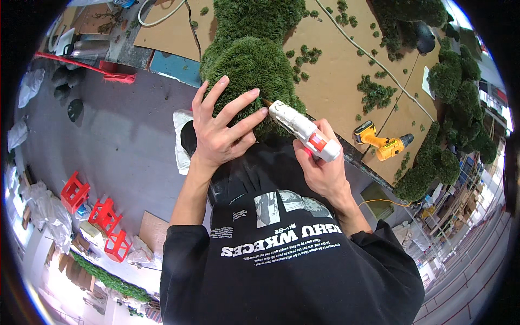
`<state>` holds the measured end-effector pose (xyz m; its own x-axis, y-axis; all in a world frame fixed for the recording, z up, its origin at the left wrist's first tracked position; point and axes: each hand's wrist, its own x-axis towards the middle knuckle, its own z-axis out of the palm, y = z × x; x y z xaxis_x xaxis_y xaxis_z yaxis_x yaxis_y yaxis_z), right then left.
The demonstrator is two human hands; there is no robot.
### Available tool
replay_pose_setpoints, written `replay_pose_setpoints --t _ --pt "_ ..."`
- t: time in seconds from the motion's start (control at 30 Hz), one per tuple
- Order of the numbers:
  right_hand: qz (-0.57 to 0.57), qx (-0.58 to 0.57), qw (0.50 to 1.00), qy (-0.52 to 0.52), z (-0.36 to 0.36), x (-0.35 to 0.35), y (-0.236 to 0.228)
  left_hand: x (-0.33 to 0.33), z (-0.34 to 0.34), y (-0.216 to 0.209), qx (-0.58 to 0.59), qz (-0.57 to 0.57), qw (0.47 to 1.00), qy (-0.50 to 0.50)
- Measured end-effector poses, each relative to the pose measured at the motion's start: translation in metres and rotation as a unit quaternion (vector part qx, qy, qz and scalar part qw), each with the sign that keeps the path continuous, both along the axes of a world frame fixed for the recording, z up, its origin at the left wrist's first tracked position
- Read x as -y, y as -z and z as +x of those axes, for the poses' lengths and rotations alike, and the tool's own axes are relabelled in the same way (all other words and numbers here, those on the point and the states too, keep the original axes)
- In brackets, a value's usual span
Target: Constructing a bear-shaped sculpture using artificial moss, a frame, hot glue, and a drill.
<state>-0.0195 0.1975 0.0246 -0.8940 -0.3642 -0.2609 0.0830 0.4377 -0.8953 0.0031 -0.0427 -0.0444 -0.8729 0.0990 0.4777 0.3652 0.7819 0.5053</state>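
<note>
A rounded mound of green artificial moss (244, 65) lies at the table's near edge, in front of my body. My left hand (219, 132) rests over its near left side with the fingers stretched and spread apart. In my right hand (322, 170) is a white hot glue gun (295, 122) with a red patch on its side. Its dark nozzle points left at the moss, close to my left index and thumb tips. A small bright green bit shows between those fingertips and the nozzle; I cannot tell whether the fingers touch it.
Brown board (336, 59) covers the table, scattered with small moss tufts (376, 92). A yellow cordless drill (382, 142) lies to the right, and a pale cable (374, 57) crosses the board. Larger moss clumps (457, 81) line the far right. Red stools (108, 214) stand on the floor at left.
</note>
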Motion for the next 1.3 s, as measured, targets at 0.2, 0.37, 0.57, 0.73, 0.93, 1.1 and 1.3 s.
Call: replay_pose_setpoints --t 0.2,0.37,0.57,0.73,0.93,1.1,1.3 --pt "0.059 0.067 0.996 0.015 -0.006 0.007 -0.026 0.0 0.0 0.002 -0.007 -0.002 1.0 -0.002" --pt "0.11 0.035 0.993 -0.021 -0.007 0.009 -0.035 0.0 0.0 0.003 -0.016 -0.001 1.0 -0.002" --pt "0.121 0.036 0.991 -0.034 -0.012 0.01 -0.048 0.002 -0.001 -0.004 -0.016 -0.007 1.0 0.012" --pt "0.011 0.144 0.987 0.066 -0.009 -0.008 -0.048 -0.001 -0.002 -0.002 -0.017 -0.01 1.0 0.013" --pt "-0.154 0.111 0.959 0.21 -0.022 -0.086 0.03 0.0 0.0 -0.003 -0.025 -0.02 0.999 0.009" --pt "-0.139 0.142 0.918 0.344 -0.042 -0.152 0.181 -0.006 -0.002 -0.005 -0.031 -0.021 0.999 0.007" --pt "-0.121 0.269 0.875 0.384 -0.05 -0.173 0.28 -0.009 -0.002 -0.008 -0.025 -0.02 0.999 0.003"
